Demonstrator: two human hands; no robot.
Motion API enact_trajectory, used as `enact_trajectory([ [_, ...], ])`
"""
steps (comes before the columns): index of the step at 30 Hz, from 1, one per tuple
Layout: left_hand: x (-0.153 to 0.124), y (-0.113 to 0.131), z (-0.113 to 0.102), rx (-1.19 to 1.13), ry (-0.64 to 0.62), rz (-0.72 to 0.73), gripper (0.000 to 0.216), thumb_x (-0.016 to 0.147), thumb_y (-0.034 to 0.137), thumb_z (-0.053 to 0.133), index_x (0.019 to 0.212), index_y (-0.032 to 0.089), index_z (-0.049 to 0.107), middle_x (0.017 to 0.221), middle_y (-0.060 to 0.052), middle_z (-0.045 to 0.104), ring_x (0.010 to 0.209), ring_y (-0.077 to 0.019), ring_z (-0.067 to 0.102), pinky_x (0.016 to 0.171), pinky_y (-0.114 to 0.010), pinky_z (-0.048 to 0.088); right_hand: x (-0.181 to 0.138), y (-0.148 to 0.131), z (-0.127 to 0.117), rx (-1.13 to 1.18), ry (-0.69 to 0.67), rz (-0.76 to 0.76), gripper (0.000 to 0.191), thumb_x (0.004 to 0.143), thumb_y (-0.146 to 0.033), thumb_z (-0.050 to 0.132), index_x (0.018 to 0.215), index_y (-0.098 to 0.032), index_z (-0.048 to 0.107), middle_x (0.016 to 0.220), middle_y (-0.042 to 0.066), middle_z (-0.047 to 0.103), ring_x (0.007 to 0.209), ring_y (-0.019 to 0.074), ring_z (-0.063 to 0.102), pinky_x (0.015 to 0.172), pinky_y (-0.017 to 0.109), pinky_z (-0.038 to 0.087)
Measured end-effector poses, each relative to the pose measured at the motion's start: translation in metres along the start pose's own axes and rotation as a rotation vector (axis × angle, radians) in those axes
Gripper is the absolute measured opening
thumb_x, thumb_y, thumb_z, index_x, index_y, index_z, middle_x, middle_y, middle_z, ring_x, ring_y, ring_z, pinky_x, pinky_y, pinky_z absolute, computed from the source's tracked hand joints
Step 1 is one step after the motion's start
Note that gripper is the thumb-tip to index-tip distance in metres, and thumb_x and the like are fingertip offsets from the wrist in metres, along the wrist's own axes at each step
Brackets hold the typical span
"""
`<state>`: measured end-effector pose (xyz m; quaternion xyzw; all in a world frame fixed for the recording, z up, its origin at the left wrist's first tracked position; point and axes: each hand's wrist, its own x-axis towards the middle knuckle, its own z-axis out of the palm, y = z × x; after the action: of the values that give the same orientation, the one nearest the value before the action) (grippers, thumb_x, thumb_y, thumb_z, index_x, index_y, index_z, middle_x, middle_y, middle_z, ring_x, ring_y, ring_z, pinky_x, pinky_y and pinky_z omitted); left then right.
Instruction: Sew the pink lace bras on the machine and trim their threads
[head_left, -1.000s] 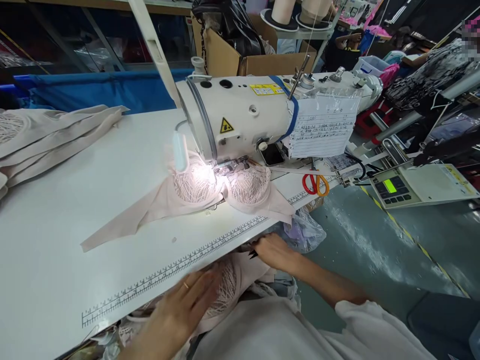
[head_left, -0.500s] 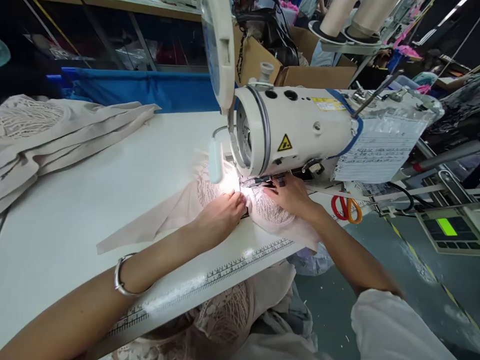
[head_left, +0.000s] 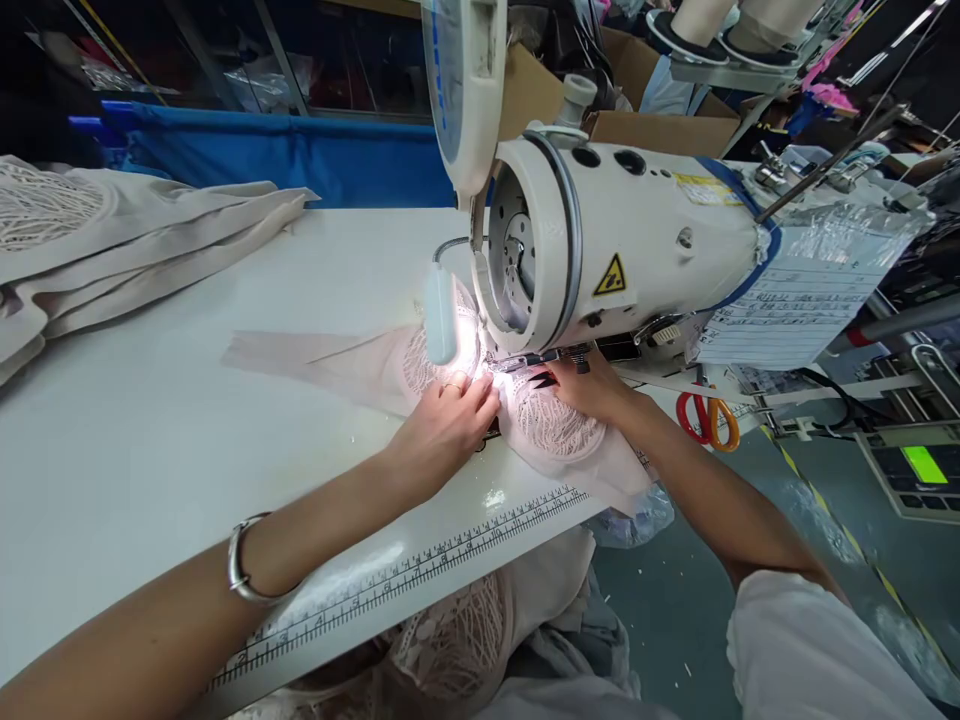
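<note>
Head view: pale lace bra near the desk's front edge, under the sewing machine head. Left hand flat, fingers pressing one cup; right hand pinching small black snips, resting on the other cup. Seam apparently mid-way. More fabric at the far left corner; scissors by the right edge.

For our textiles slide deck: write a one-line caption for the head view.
Both hands, left hand and right hand, press a lace bra flat under a sewing machine.
</note>
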<state>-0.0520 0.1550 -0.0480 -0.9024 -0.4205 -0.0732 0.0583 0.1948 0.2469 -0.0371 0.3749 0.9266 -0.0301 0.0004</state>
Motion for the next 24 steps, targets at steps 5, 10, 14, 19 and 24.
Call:
enact_trajectory([
  [5,0.0,-0.005,0.0,-0.046,0.041,-0.002,0.044,0.088,-0.002,0.04,0.126,0.009,0.059,0.133,-0.019,0.061,0.092,-0.0261,0.057,0.066,-0.036,0.037,-0.001,-0.021,-0.016,0.026,-0.07,-0.102,0.056,0.087,-0.005,0.045,0.132,-0.032,0.062,0.107,0.0,0.074,0.095,0.0195,0.064,0.082,0.03,0.042],
  [10,0.002,-0.021,-0.002,-0.099,0.104,0.047,0.039,0.091,-0.002,0.036,0.115,0.011,0.064,0.125,-0.015,0.067,0.08,-0.0235,0.054,0.064,-0.036,0.037,-0.001,-0.027,-0.015,0.014,-0.049,-0.072,0.056,0.084,-0.003,0.044,0.129,-0.03,0.065,0.095,0.0,0.073,0.089,0.019,0.06,0.081,0.031,0.04],
  [14,0.003,-0.03,0.001,-0.093,0.115,0.056,0.036,0.089,-0.003,0.041,0.112,0.013,0.064,0.12,-0.01,0.07,0.073,-0.0208,0.052,0.063,-0.035,0.035,-0.001,-0.027,-0.009,0.039,-0.06,-0.073,0.057,0.085,-0.003,0.045,0.134,-0.029,0.061,0.101,0.001,0.073,0.091,0.0184,0.06,0.076,0.028,0.039],
  [19,0.005,-0.032,0.001,-0.115,0.091,0.032,0.04,0.086,-0.006,0.042,0.111,0.014,0.065,0.118,-0.009,0.071,0.071,-0.0199,0.053,0.061,-0.034,0.031,-0.002,-0.029,-0.005,0.031,-0.039,-0.086,0.051,0.089,-0.004,0.045,0.134,-0.023,0.061,0.098,0.004,0.073,0.09,0.0187,0.061,0.075,0.028,0.039],
  [24,0.006,-0.033,-0.002,-0.1,0.089,0.027,0.038,0.085,-0.006,0.043,0.107,0.014,0.066,0.118,-0.009,0.072,0.07,-0.0197,0.053,0.059,-0.034,0.03,-0.002,-0.033,-0.006,-0.01,-0.036,-0.075,0.052,0.089,-0.003,0.043,0.134,-0.022,0.061,0.096,0.004,0.073,0.088,0.0186,0.06,0.069,0.027,0.037],
])
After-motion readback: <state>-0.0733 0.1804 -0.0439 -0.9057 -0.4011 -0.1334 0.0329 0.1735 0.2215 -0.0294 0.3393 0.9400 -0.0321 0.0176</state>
